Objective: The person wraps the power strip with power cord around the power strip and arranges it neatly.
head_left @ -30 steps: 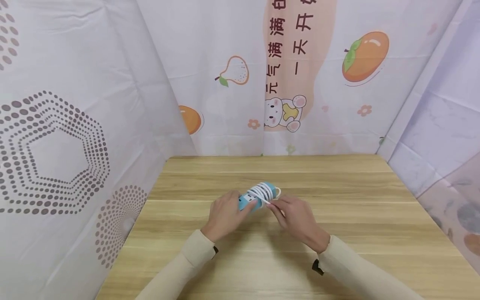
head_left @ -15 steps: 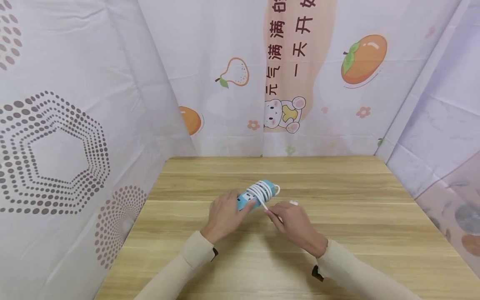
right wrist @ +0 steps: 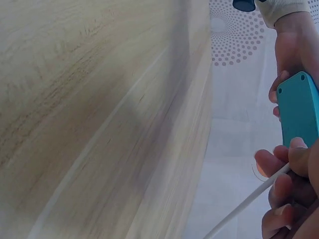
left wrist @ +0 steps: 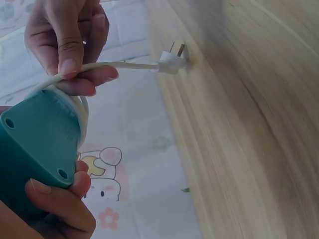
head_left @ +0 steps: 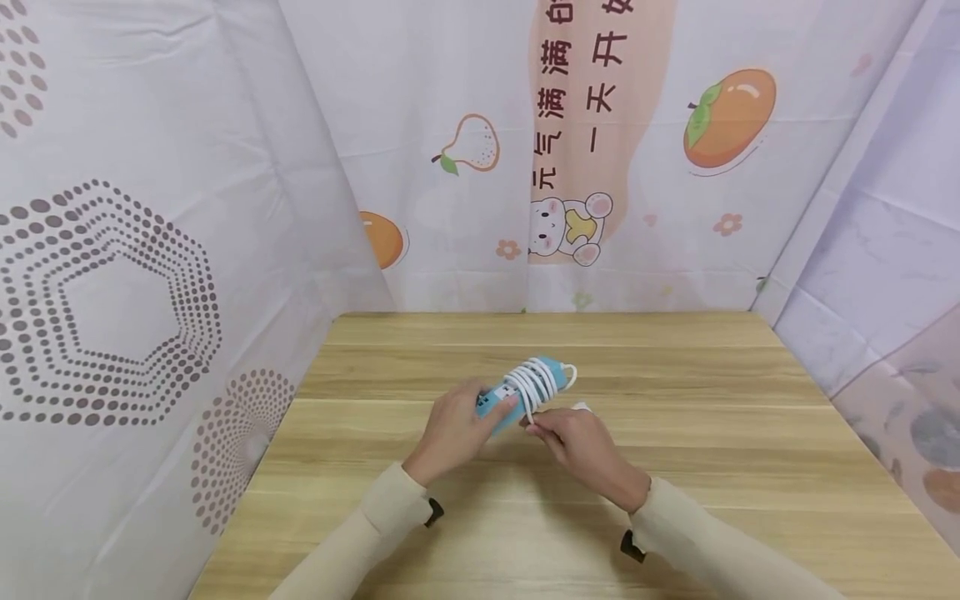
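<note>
My left hand grips the near left end of a blue power strip. Several turns of white cord wrap the strip's far half, and a small loop sticks out at its far right end. Just right of the strip, my right hand pinches the cord between thumb and fingers, close against the strip's edge. A short free length of cord runs out from these fingers to a white plug with metal prongs, seen in the left wrist view. The strip's plain underside faces the right wrist camera.
A wood-grain table lies below both hands. Printed white curtains hang at its back and along both sides.
The power strip has shifted slightly right in my left hand's hold. The cord section at my right fingers, slanting before, now runs steeply down beside the strip.
</note>
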Available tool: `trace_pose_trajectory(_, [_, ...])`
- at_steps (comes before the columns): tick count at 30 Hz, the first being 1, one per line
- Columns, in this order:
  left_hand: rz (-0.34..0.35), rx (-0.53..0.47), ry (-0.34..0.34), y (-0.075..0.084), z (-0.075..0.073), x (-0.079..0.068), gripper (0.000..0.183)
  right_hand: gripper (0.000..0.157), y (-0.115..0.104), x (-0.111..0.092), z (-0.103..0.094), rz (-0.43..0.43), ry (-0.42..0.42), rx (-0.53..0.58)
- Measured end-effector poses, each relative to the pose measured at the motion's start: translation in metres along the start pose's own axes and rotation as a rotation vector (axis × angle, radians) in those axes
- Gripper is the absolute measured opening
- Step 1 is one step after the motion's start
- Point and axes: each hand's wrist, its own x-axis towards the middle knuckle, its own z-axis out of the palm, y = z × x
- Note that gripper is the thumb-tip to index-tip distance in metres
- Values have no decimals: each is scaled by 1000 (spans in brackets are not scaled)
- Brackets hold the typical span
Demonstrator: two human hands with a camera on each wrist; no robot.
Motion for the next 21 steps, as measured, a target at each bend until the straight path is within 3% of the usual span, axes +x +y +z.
trace_pose_trajectory(4, [-11, -37, -16, 2, -2, -2, 59, 6, 3, 0, 3, 10, -3, 6])
trace_pose_trajectory(8, [-13, -53, -41, 6, -3, -2, 59, 4, 12, -3, 8, 9, -6, -58])
trace_pose_trajectory(16, [-26, -145, -118, 8, -7, -4, 57, 8, 20, -4, 12, -68, 56, -144])
trace_pose_trajectory(21, [21, -197, -166, 5, -8, -4, 46, 13, 21, -5, 11, -126, 89, -179])
